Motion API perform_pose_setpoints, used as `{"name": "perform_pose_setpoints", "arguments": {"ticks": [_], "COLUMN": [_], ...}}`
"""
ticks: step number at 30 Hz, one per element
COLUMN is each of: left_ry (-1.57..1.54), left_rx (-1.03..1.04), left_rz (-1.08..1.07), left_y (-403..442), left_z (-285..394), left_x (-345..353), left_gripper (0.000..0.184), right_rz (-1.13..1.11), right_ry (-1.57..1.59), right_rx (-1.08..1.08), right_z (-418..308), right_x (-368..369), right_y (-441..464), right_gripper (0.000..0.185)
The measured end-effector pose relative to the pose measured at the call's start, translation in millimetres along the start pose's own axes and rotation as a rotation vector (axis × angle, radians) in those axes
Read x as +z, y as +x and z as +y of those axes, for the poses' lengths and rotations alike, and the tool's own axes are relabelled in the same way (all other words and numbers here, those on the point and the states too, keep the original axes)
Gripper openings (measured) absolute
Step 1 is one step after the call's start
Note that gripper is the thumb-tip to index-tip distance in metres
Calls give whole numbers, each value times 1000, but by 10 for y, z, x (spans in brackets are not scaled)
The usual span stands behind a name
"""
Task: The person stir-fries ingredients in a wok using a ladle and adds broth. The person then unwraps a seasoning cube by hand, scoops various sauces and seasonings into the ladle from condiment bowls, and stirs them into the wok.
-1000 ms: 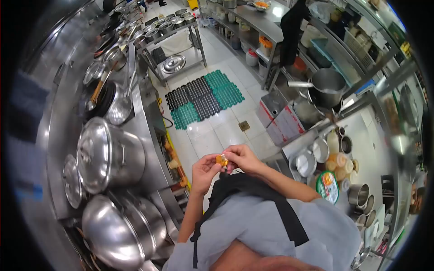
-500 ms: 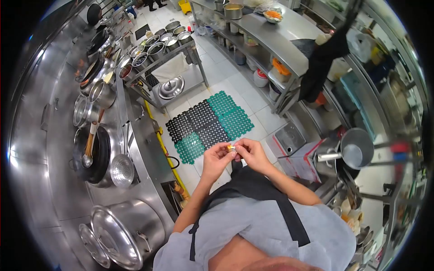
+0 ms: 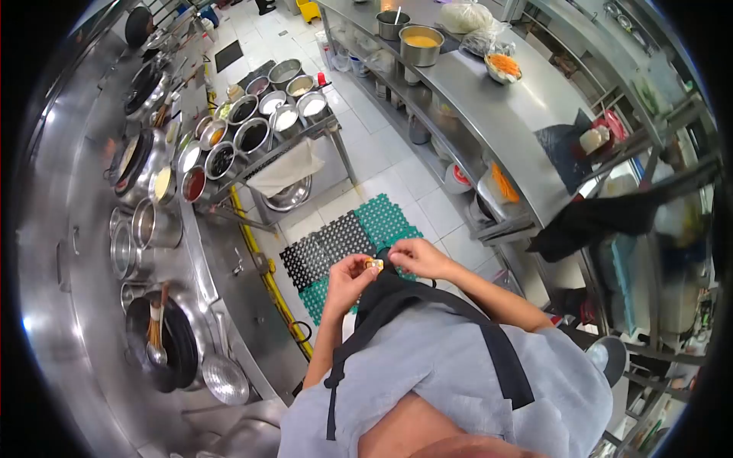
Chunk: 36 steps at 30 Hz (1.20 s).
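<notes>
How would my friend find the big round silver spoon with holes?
Find the long grey steel counter on the picture's left. Near its bottom sits a round black wok. The silver metal spoon lies just to its lower right, its round head dotted with holes, unlike the solid wok.

Beyond and below the fingers, a white tiled floor carries a mat of black and green squares. Farther ahead and to the fingers' left, a steel trolley bears rows of metal pots, with a shiny metal piece on its lower shelf. Ahead and right of them runs a steel desk, holding a pot of orange liquid, a darker pot and a bowl of orange shreds. Left of them, a steel range supports a black wok.
</notes>
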<state>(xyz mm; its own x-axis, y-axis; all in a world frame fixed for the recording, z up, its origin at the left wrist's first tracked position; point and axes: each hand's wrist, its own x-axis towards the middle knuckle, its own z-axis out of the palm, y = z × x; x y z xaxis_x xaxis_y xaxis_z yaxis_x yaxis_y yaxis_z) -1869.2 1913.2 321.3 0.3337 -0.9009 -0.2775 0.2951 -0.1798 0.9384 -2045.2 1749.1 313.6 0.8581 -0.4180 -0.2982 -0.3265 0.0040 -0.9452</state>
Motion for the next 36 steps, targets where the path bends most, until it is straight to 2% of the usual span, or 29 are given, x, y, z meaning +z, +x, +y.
{"name": "perform_pose_setpoints", "arguments": {"ticks": [3,5,9,13,15,18,21,26,29,30,33,36], "left_ry": [145,137,197,225,200,110,79,8,32,14,7,-36], "left_rx": [16,41,61,107,108,66,68,33,14,9,20,56], "left_rz": [-40,-80,-99,-54,45,171,287,444,496,520,580,670], "left_y": [824,1347,2195,3048,3419,3864,4208,4572,4823,4906,5167,5532], "left_z": [401,648,1347,1534,1549,1624,1701,2072,2264,2305,2503,2689], "left_x": [-126,-162,-94,-217,-296,-377,-432,-432,-537,-592,-781,-1075], "left_gripper": [23,23,23,26,26,23,28,27,26,26,26,27], "right_rz": [222,331,538,557,535,533,433,185,31,-26,-215,-361], "right_ry": [-356,-445,-416,-480,-576,-912,-933,-1183,-1386,-1380,-1550,-1483], "right_rx": [-201,-186,-64,-45,-41,-208,-285,-582,-580,-563,-320,-42], "right_z": [-214,-448,-701,-547,-566,-785,-1300,-1701,-1861,-1841,-1794,-1816], "right_x": [-665,-1147,-2113,-3131,-3627,-4282,-4692,-5099,-5185,-5235,-5386,-5567], "right_y": [427,665,1122,1765,2233,3087,4044,5841,6644,6917,7549,7974], "right_gripper": [18,17,17,16,14,14,16,22,28,34,39,44]}}
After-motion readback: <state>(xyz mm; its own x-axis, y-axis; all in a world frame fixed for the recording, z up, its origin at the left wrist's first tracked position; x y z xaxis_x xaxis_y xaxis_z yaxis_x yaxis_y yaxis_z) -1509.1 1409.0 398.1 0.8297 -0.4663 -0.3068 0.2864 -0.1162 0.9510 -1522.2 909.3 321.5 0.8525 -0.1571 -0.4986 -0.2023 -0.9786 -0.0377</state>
